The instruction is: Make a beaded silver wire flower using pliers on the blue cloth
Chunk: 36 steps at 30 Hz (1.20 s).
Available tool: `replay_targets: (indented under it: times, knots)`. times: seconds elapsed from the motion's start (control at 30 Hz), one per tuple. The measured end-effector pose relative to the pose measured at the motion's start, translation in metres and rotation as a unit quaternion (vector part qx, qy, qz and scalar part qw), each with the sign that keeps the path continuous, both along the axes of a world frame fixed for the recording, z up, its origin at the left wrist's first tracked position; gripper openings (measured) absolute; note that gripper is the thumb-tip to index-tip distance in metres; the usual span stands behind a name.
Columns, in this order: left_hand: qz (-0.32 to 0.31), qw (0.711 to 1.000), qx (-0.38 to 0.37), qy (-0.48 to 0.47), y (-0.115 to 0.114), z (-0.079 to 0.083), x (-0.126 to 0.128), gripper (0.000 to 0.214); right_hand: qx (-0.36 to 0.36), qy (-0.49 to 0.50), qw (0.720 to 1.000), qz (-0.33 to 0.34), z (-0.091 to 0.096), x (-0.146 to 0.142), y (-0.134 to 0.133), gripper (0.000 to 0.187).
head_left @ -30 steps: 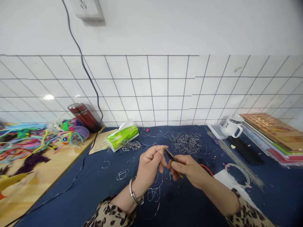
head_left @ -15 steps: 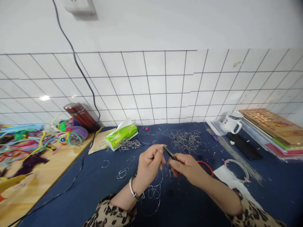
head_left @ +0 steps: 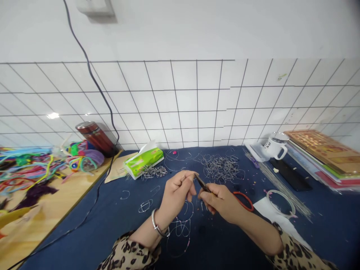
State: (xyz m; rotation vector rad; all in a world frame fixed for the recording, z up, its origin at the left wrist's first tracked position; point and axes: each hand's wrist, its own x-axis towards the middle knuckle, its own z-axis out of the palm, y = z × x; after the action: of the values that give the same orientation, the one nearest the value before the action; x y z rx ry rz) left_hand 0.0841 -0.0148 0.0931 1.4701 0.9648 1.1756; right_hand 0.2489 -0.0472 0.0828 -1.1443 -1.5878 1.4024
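My right hand (head_left: pixel 221 200) grips a pair of pliers (head_left: pixel 200 181), whose dark jaws point up and left. A red loop (head_left: pixel 244 201), seemingly the pliers' handle, shows behind that hand. My left hand (head_left: pixel 178 191) is closed in a pinch, its fingertips at the tip of the jaws. What the pinch holds is too small to make out. Below the hands, thin bent wire loops (head_left: pixel 181 228) with a few pink beads lie on the dark blue cloth (head_left: pixel 107 232). A bent wire piece (head_left: pixel 145 206) rests left of my left hand.
Behind the hands lies a tangle of wire pieces (head_left: pixel 221 167). A green tissue pack (head_left: pixel 144 161) is back left, near a red flask (head_left: pixel 97 138) and colourful pipe cleaners (head_left: pixel 30 168). Rightward are straight wires (head_left: pixel 284 191), a wire coil (head_left: pixel 281 202), a mug (head_left: pixel 277 145) and stacked books (head_left: pixel 326 153).
Both hands stay nearly in place, with the pliers' tip still at the left fingertips. The pliers and right hand have shifted very slightly, and the left wrist has moved a little left.
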Motion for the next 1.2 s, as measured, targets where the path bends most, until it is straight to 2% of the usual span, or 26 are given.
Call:
replay_targets:
  times: [0.27,0.53,0.7,0.83,1.0,1.2]
  knots:
    - [-0.03,0.996,-0.048,-0.063,0.004,-0.002,0.001,0.025,-0.036,0.145,0.987,0.061,-0.018,0.002,0.01,0.031]
    - [-0.06,0.992,-0.06,-0.091,0.006,-0.002,0.002,0.023,-0.115,0.292,0.939,0.138,-0.032,0.001,0.014,0.026]
    - [-0.079,0.992,-0.057,-0.081,0.007,-0.002,0.0,0.023,-0.15,0.327,0.917,0.171,-0.034,0.003,0.014,0.027]
    - [-0.08,0.994,-0.049,-0.05,0.01,-0.001,-0.001,0.024,-0.146,0.316,0.924,0.159,-0.034,0.003,0.015,0.027]
    - [-0.065,0.998,-0.024,-0.008,0.014,-0.002,-0.003,0.026,-0.098,0.249,0.959,0.097,-0.034,0.001,0.016,0.028]
    - [-0.039,0.999,-0.034,0.01,0.012,-0.017,-0.018,0.024,-0.078,0.19,0.973,0.105,-0.044,-0.006,0.015,0.031]
